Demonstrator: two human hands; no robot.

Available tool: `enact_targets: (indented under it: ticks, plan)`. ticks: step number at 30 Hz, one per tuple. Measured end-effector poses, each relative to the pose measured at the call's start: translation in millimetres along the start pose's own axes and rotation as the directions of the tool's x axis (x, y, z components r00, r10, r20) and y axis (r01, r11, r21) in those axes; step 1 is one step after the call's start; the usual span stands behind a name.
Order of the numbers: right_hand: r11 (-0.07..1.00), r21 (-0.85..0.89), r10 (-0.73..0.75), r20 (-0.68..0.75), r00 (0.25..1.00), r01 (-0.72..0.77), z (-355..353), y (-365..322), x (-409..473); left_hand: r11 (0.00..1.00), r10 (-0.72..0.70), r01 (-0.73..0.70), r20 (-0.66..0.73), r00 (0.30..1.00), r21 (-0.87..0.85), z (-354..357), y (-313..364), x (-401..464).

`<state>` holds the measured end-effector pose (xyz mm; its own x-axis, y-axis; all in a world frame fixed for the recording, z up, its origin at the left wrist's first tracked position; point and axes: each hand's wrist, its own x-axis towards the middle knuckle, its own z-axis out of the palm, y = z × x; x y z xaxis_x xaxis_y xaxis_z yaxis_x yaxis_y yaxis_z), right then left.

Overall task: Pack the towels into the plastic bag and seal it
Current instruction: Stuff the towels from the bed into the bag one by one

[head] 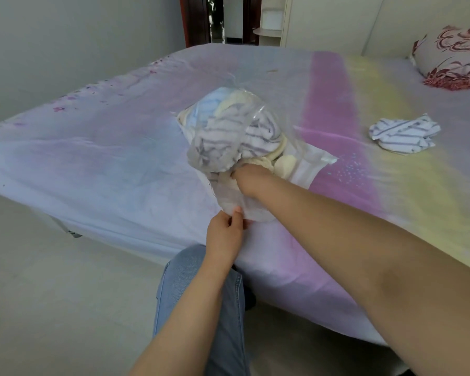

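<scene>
A clear plastic bag (225, 194) lies on the bed, bulging with towels: a white one with grey stripes (236, 134), a pale blue one (209, 107) and pale yellow ones (285, 164). My left hand (224, 234) pinches the bag's open rim near the bed's front edge. My right hand (251, 180) reaches into the bag's mouth and pushes against the towels; its fingers are hidden inside. Another striped towel (404, 134) lies loose on the bed to the right.
The bed (120, 164) has a pastel sheet with purple, pink and yellow bands. A floral pillow (453, 58) sits at the far right by the headboard. My knee in blue jeans (196, 289) is by the bed's front edge. A doorway stands beyond the bed.
</scene>
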<state>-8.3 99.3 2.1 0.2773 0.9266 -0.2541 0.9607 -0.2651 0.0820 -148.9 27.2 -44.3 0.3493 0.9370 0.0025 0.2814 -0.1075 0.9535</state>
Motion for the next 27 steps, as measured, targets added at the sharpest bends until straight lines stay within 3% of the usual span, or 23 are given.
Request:
enact_targets:
  ticks: [4, 8, 11, 13, 16, 19, 22, 27]
  plan:
    - [0.973, 0.222, -0.056, -0.036, 0.998, 0.062, 2, 19, -44, 0.999, -0.030, 0.034, 0.116, 0.993, -0.033, 16, 7, -8]
    - [0.908, 0.399, 0.020, -0.355, 0.935, 0.133, 14, 54, -112, 0.981, -0.039, -0.019, 0.296, 0.954, 0.191, 46, 7, -19]
    - [0.813, 0.539, 0.197, -0.608, 0.769, 0.218, 36, 92, -156, 0.981, 0.022, -0.095, 0.397, 0.917, 0.167, 72, 18, -27]
    - [0.780, 0.587, 0.338, -0.688, 0.642, 0.217, 55, 126, -172, 0.961, 0.108, -0.211, 0.459, 0.882, 0.178, 97, 27, -29]
    - [0.708, 0.701, 0.541, -0.620, 0.568, 0.090, 82, 187, -170, 0.889, 0.210, -0.384, 0.525, 0.825, 0.249, 147, 42, -17]
    - [0.660, 0.740, 0.631, -0.455, 0.629, -0.126, 102, 246, -153, 0.743, 0.344, -0.566, 0.521, 0.781, 0.358, 199, 54, 16]
    - [0.633, 0.728, 0.631, -0.289, 0.720, -0.263, 113, 288, -130, 0.617, 0.353, -0.581, 0.474, 0.807, 0.530, 235, 44, 48]
    - [0.671, 0.609, 0.636, -0.182, 0.750, -0.423, 101, 363, -68, 0.545, 0.503, -0.583, 0.321, 0.802, 0.603, 262, 9, 60]
